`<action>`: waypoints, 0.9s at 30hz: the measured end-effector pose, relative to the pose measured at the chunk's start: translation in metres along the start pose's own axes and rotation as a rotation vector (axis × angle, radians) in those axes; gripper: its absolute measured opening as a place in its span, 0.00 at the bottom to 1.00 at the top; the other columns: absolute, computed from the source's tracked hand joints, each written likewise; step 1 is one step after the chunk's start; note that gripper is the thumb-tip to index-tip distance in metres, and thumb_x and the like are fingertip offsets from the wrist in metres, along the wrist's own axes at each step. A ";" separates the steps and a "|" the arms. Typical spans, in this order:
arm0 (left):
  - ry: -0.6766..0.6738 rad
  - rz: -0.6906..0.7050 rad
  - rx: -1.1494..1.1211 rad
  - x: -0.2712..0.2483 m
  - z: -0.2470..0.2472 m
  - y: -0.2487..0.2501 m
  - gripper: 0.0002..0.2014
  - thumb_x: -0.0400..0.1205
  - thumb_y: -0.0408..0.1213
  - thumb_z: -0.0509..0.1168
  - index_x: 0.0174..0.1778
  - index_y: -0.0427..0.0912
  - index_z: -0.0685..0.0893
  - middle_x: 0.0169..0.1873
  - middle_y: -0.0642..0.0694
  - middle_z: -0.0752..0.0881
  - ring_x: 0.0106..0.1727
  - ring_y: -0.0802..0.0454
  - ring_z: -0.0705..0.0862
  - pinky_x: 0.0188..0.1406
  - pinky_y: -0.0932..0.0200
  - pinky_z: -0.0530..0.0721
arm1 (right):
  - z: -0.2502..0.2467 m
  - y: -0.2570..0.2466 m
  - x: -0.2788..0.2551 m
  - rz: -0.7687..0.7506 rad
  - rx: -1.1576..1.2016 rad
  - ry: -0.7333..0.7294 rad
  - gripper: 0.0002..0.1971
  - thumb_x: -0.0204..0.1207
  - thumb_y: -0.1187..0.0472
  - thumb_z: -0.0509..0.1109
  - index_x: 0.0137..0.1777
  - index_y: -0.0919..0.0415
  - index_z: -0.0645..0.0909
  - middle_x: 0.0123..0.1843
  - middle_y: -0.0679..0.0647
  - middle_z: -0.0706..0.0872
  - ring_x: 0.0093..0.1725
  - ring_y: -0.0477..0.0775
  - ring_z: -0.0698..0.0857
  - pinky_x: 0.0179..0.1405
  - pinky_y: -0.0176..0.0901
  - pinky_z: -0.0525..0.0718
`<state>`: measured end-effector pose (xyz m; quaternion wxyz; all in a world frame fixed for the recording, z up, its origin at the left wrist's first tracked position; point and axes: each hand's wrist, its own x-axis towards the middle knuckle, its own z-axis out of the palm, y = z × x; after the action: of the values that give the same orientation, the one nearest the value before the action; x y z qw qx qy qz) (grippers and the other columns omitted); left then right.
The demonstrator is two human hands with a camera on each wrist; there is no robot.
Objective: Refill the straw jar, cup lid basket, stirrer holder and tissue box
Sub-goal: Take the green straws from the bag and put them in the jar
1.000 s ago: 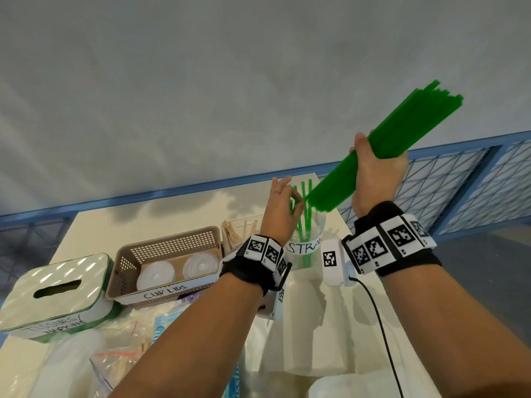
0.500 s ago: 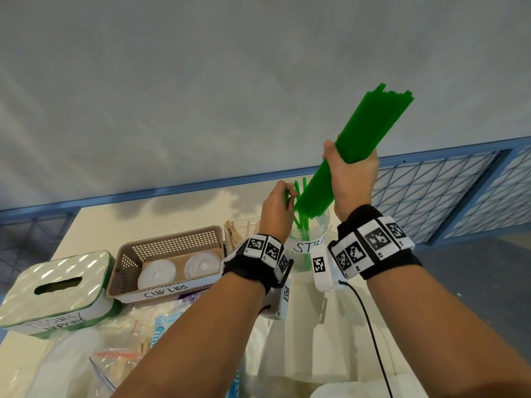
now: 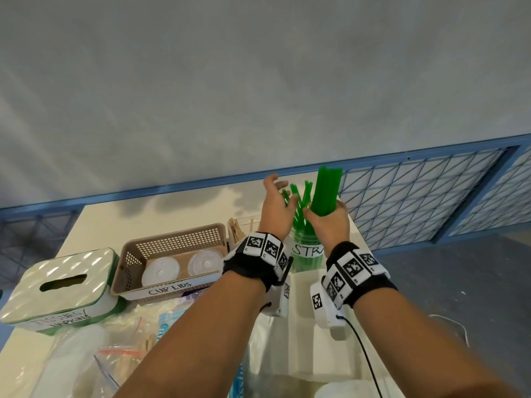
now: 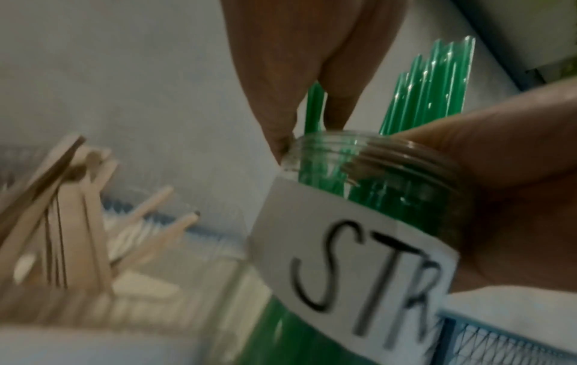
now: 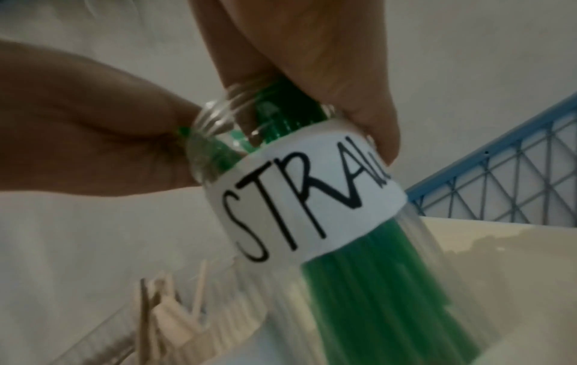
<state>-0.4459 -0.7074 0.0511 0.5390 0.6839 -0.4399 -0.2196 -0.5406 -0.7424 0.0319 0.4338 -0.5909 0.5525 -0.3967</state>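
Over the jar [image 3: 306, 255], her right hand [image 3: 327, 222] grips the straws [image 3: 326, 193] upright to drop them in; left hand [image 3: 275, 208], fingers relaxed, fences loose ones aside.

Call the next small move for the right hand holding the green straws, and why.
Probably loosen the right hand and let go: the bundle of green plastic straws already stands nearly upright inside the clear labelled straw jar, while the open left hand holds the loose straws aside.

Four containers in a row along the table [image 3: 94, 222]

From left to right: tissue box [image 3: 61, 285], cup lid basket [image 3: 169, 261] with two lids [image 3: 161, 272] in it, stirrer holder [image 3: 242, 228], then straw jar [image 3: 306, 249] holding straws [image 3: 326, 192]; bags [image 3: 115, 351] lie in front.
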 end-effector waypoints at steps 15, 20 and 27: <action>0.034 -0.203 -0.142 -0.018 0.000 0.012 0.21 0.85 0.51 0.55 0.69 0.42 0.72 0.53 0.49 0.81 0.53 0.54 0.80 0.51 0.63 0.76 | -0.003 0.001 -0.018 -0.097 -0.224 -0.023 0.34 0.64 0.55 0.81 0.67 0.68 0.74 0.70 0.60 0.70 0.67 0.58 0.75 0.67 0.42 0.73; -0.090 -0.212 -0.027 -0.033 -0.021 0.024 0.27 0.86 0.54 0.49 0.77 0.42 0.64 0.71 0.42 0.76 0.72 0.46 0.74 0.66 0.57 0.70 | -0.016 -0.010 -0.030 -0.110 -0.190 0.002 0.42 0.62 0.54 0.82 0.73 0.63 0.66 0.73 0.61 0.66 0.71 0.59 0.71 0.71 0.46 0.72; -0.102 -0.093 0.146 -0.070 -0.103 0.079 0.28 0.87 0.55 0.45 0.80 0.42 0.61 0.79 0.45 0.66 0.79 0.49 0.65 0.69 0.63 0.61 | -0.039 -0.046 -0.074 -0.205 -0.003 0.180 0.47 0.66 0.59 0.80 0.80 0.60 0.56 0.77 0.62 0.57 0.76 0.59 0.63 0.76 0.52 0.68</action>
<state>-0.4308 -0.5946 0.1453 0.4540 0.7289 -0.4494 -0.2464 -0.5685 -0.6708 0.0882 0.3389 -0.6069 0.5265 -0.4896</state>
